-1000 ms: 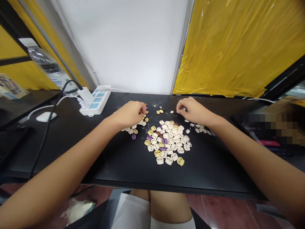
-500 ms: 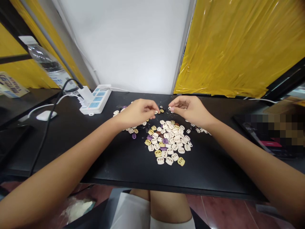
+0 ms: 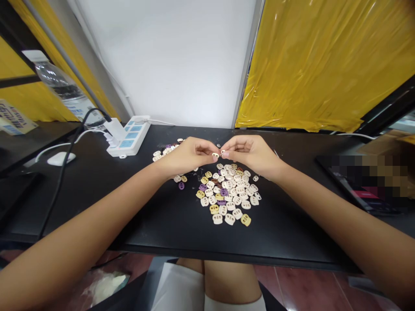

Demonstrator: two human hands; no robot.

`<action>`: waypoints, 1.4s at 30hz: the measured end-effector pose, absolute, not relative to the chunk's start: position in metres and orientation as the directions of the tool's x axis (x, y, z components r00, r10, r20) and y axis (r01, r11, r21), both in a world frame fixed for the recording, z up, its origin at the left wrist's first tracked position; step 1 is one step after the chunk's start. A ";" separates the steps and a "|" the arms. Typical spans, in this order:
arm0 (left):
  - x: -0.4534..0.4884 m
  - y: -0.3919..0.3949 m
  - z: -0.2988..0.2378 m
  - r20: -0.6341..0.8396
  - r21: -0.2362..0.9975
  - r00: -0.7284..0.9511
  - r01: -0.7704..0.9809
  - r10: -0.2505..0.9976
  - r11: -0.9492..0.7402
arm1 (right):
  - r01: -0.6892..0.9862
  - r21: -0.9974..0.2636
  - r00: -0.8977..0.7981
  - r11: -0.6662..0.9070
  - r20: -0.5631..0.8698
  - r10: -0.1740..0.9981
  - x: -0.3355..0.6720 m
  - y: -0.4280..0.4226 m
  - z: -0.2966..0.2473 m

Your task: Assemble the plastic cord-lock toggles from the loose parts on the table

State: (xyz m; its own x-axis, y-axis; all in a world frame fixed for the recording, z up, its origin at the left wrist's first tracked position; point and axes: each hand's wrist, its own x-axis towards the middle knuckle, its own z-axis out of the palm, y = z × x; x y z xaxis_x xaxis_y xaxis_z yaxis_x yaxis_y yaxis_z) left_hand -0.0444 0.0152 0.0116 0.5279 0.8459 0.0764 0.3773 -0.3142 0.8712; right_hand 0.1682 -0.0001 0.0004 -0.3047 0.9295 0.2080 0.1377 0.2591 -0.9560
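Observation:
My left hand [image 3: 194, 154] pinches a cream two-hole cord-lock piece [image 3: 215, 155] between thumb and fingertips. Opposite it, my right hand [image 3: 248, 153] is closed on a smaller white cord-lock piece [image 3: 223, 152]. The fingertips of both hands nearly meet above the far side of the table, and the two pieces are side by side; whether they touch I cannot tell. Just below the hands lies a loose pile of oval two-hole cord-lock pieces [image 3: 240, 190], mostly cream, with some yellow, purple and brown ones. Another group [image 3: 158, 154] is partly hidden behind my left hand.
The black table [image 3: 155, 224] ends at a front edge above my lap. At the back left are a white power strip [image 3: 129, 140] with plugs, a black cable [image 3: 66, 168], a white mouse-like object [image 3: 61, 158] and a water bottle [image 3: 61, 82]. A dark, partly blurred device [image 3: 372, 203] lies right.
Both hands have come together from a gap, my left moving right and my right moving left, each with its small piece. The pile stays as it was.

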 end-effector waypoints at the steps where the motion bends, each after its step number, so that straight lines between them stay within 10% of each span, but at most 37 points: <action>1: -0.045 0.015 0.011 0.083 0.863 0.527 0.386 0.846 -0.326 | 0.145 -0.956 -0.289 0.253 0.204 0.935 0.168 0.000 0.000; 42: -0.028 0.008 0.000 0.157 0.963 0.383 0.147 0.910 -0.228 | 0.183 -0.913 -0.281 0.365 0.307 0.909 0.166 -0.002 -0.007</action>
